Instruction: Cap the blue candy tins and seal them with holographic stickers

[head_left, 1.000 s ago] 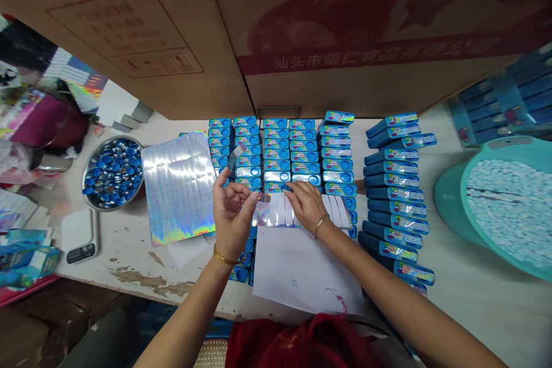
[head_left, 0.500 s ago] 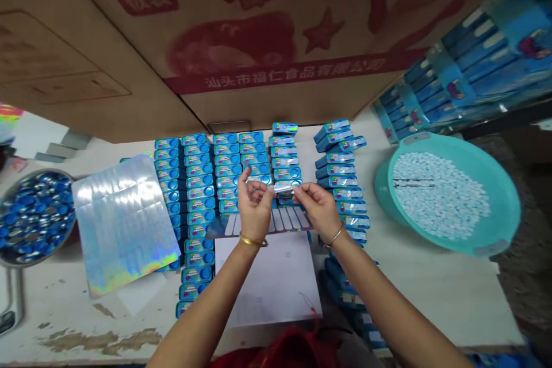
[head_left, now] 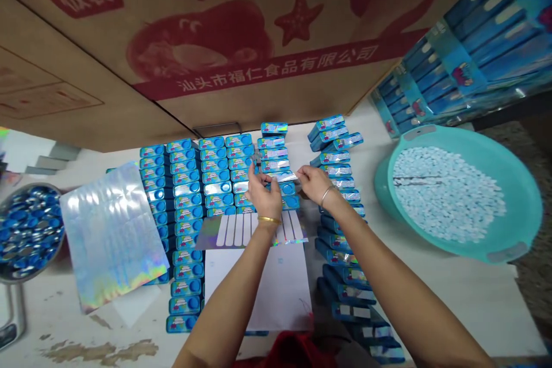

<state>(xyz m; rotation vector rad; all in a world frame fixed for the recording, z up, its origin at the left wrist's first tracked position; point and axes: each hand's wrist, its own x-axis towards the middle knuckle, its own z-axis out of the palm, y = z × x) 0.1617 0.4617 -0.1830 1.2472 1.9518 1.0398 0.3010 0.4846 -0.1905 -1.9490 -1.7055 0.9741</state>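
At the far left edge of the frame a metal bowl [head_left: 28, 230] holds blue-wrapped pieces, and just right of it a full holographic sheet [head_left: 112, 236] lies flat on the counter [head_left: 452, 293]. Right of that, rows of blue tins [head_left: 190, 184] fill the middle of the counter, some already bearing a shiny strip on the lid.

At centre frame the left hand [head_left: 264, 192] and the right hand [head_left: 314, 182] are raised together over the tins, each pinching one end of a single sticker strip [head_left: 284, 176], stretched level between them. Below them lies a part-used sticker sheet [head_left: 254, 231] with several white gaps, resting on white paper [head_left: 259, 287].

The step looks to be labelling: the strip is peeled and held over a tin, not yet pressed down. Laying it on would call for squaring it to the lid.

At right, more blue tins are stacked on edge [head_left: 340, 195], and a teal basin [head_left: 509, 236] holds small white pieces.

Along the top, a cardboard carton [head_left: 259, 40] reads "Shaped and delicious candy", partly cut off, above a red band of Chinese characters, 汕头市福仁食品有限公司. The print on the tins is too small to read.
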